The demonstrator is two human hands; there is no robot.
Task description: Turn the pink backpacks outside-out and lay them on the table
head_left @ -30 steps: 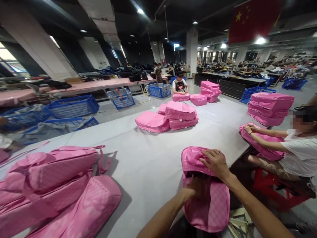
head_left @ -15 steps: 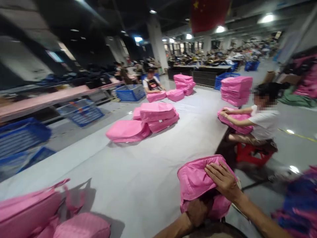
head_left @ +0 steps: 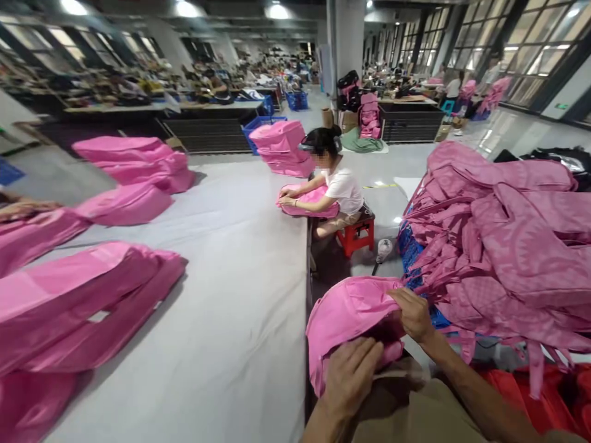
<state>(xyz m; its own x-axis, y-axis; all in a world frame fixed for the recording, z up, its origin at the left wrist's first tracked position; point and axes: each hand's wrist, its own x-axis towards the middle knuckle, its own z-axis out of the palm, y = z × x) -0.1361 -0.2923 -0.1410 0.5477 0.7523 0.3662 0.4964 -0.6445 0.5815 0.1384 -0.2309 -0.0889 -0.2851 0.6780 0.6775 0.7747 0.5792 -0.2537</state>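
A pink fabric bag point(head_left: 344, 314) lies over the near edge of the grey table point(head_left: 240, 289), partly on my lap. My right hand point(head_left: 412, 314) grips the bag's upper right edge with fingers curled on the cloth. My left hand point(head_left: 349, 373) presses flat on the bag's lower part, fingers spread and reaching into its dark opening. A large heap of pink bags with straps point(head_left: 503, 240) rises just right of my right hand.
Stuffed pink bags point(head_left: 87, 295) lie on the table at left, more point(head_left: 133, 163) farther back. A seated person in a white shirt point(head_left: 344, 187) on a red stool point(head_left: 356, 232) handles a pink bag point(head_left: 307, 200). A blue crate point(head_left: 415, 271) sits under the heap.
My view has swung right, bringing the heap of pink bags into sight. The bag has come closer to my lap; my left hand now lies on top of it.
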